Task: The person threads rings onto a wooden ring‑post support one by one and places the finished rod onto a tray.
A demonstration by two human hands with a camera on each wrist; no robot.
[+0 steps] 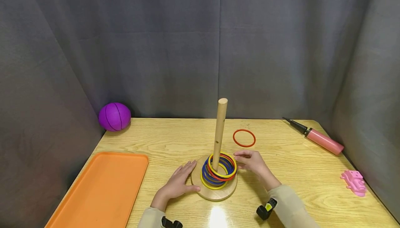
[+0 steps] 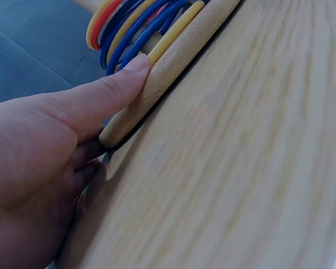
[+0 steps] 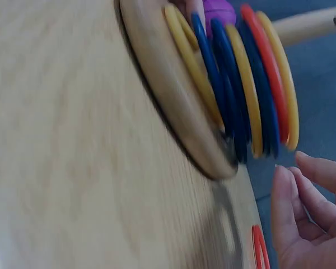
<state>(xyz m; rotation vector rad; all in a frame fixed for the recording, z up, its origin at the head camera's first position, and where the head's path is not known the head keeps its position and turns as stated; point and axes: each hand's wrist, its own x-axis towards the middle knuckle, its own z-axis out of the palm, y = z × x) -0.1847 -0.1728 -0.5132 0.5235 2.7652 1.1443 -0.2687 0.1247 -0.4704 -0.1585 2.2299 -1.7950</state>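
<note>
A wooden ring-toss stand has a round base [image 1: 215,195] and an upright peg [image 1: 220,127]. Yellow, blue and red rings encircle the peg in a loose stack, with a yellow ring [image 3: 290,101] uppermost and a red ring [image 3: 269,61] just under it. My left hand [image 1: 178,183] lies at the base's left side, thumb extended onto its top beside the lowest yellow ring [image 2: 176,31] and fingers along the edge. To the right of the stack is my right hand [image 1: 252,162], its thumb and forefinger apart and holding nothing, close to the upper rings.
Behind my right hand a loose red ring [image 1: 245,146] lies on the wooden table. An orange tray [image 1: 103,189] occupies the left side, with a purple ball [image 1: 114,116] beyond it. Along the right edge are a pink-and-black hand pump [image 1: 325,141] and a pink plastic toy [image 1: 354,182].
</note>
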